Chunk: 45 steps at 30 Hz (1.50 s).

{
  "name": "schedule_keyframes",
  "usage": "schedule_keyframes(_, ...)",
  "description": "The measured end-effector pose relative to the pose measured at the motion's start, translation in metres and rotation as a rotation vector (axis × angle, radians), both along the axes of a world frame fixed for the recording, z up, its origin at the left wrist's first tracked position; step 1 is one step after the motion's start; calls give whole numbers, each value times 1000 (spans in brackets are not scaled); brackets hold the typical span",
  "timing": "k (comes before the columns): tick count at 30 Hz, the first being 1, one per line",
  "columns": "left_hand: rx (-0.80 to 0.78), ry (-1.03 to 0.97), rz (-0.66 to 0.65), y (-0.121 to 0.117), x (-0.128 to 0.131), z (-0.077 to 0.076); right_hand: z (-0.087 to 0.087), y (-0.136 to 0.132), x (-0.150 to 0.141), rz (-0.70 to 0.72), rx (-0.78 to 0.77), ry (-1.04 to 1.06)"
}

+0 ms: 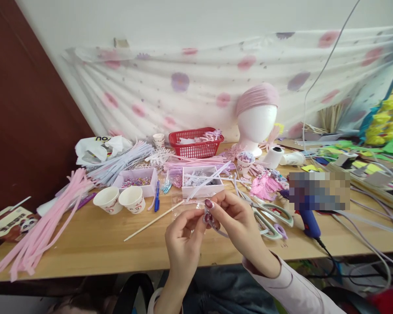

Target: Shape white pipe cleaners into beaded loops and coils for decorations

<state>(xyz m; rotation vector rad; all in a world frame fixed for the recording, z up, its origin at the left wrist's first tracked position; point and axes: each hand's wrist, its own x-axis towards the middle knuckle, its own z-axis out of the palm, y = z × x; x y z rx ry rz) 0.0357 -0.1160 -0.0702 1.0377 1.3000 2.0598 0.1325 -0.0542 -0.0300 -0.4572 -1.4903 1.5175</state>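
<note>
Over the front of the table, my left hand (pixel 184 233) and my right hand (pixel 238 220) meet with thumbs and fingertips pinched together. Between them is a small pale lavender pipe cleaner (pixel 221 233), its short curved end showing below my right fingers. Most of the piece is hidden by the fingertips. Just behind the hands lies a clear plastic bag (pixel 180 208), with a thin wooden stick (pixel 153 220) to the left. Scissors (pixel 268 218) with pale green handles rest right of my right hand, beside a curled purple pipe cleaner (pixel 280 231).
Two paper cups (pixel 132 200) and pink pipe cleaners (pixel 49 218) stand and lie left. Behind are white bead boxes (pixel 203 192), a red basket (pixel 196 150) and a foam head (pixel 257 124). A blue glue gun (pixel 309 220) with its cord lies right.
</note>
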Motion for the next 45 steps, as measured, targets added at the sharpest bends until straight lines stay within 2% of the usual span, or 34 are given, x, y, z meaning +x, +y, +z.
schedule_keyframes(11, -96, 0, 34, 0, 6, 0, -12, -2, 0, -103, 329, -87)
schedule_keyframes(14, -89, -96, 0, 2, 6, 1, -12, -3, -1, -120, 378, -89)
schedule_keyframes(20, -63, -379, -162, 5, 0, 4, -8, -1, -4, -132, 432, -92)
schedule_keyframes(25, -35, -459, -123, 5, 1, 10, -4, -4, -5, -184, 516, -146)
schedule_keyframes(31, -51, -469, -42, 8, -2, 7, -6, 1, -6, -148, 486, -165)
schedule_keyframes(36, -47, -482, 59, 10, -12, 4, -2, 13, 4, -142, 516, -329)
schedule_keyframes(42, -22, -531, 48, 11, -14, 3, -2, 9, 6, 78, 510, -459)
schedule_keyframes(45, -35, -565, 62, 13, -15, 2, -8, 9, 4, 98, 461, -466)
